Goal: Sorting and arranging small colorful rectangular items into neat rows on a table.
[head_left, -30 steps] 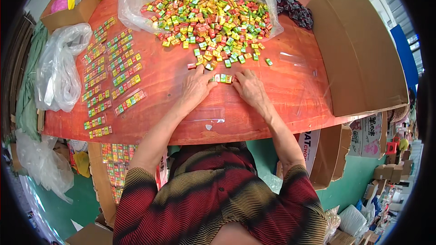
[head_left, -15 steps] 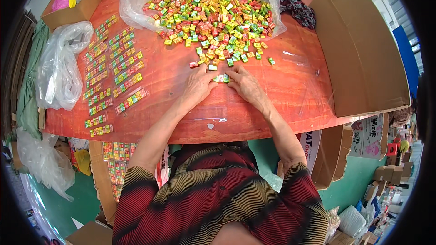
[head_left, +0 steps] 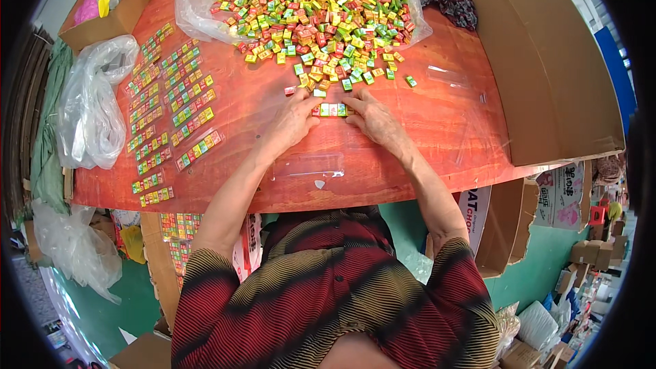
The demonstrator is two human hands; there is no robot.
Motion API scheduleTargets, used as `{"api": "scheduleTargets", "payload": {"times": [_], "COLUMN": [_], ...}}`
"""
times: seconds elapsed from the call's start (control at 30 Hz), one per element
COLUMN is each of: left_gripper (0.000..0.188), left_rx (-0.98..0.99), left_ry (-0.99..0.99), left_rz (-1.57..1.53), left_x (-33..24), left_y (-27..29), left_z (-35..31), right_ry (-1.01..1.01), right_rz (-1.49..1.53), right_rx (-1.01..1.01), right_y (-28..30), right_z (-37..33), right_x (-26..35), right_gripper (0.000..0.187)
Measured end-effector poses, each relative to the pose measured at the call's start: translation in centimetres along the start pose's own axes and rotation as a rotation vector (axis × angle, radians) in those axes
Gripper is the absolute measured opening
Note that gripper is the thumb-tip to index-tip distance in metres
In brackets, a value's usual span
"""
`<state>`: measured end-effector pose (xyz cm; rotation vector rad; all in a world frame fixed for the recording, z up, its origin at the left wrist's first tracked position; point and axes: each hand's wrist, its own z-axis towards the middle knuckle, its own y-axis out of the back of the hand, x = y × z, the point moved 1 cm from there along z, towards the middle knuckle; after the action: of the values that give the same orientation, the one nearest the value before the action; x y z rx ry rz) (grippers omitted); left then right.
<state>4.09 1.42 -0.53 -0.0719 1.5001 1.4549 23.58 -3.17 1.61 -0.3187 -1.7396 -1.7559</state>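
A short row of tiny coloured boxes [head_left: 333, 109] lies on the red table, squeezed end to end between my hands. My left hand [head_left: 296, 121] closes on its left end with thumb and fingertips. At its right end, my right hand [head_left: 375, 121] grips in the same way, fingers partly covering the last boxes. Just beyond the fingertips, a big heap of loose little boxes [head_left: 321, 34] in red, yellow and green spills out of a clear plastic bag [head_left: 198, 10]. Nearer my body lies a clear plastic tray [head_left: 307, 166].
Filled strips of little boxes [head_left: 198, 150] stand in columns on the left of the table [head_left: 253, 89]. Beside them are a crumpled clear bag [head_left: 99, 109] and a carton [head_left: 102, 20]. A tall cardboard box [head_left: 547, 61] borders the right side, near more clear trays [head_left: 447, 76].
More of the row now shows between my hands, which have moved slightly apart. The whole view has shifted a little.
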Motion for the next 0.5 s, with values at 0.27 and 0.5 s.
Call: {"api": "scheduleTargets", "payload": {"times": [0.27, 0.5], "left_gripper": [0.033, 0.029], "left_rx": [-0.048, -0.118], "left_ry": [-0.028, 0.066], "left_rz": [0.012, 0.144], "left_x": [-0.5, -1.7], "left_y": [-0.4, -0.9], "left_z": [0.2, 0.9], "right_ry": [0.053, 0.031], "right_rz": [-0.036, -0.060], "right_rx": [-0.104, -0.123], "right_y": [-0.7, -1.1], "right_z": [-0.2, 0.3], "right_x": [0.1, 0.3], "right_gripper": [0.037, 0.030]}}
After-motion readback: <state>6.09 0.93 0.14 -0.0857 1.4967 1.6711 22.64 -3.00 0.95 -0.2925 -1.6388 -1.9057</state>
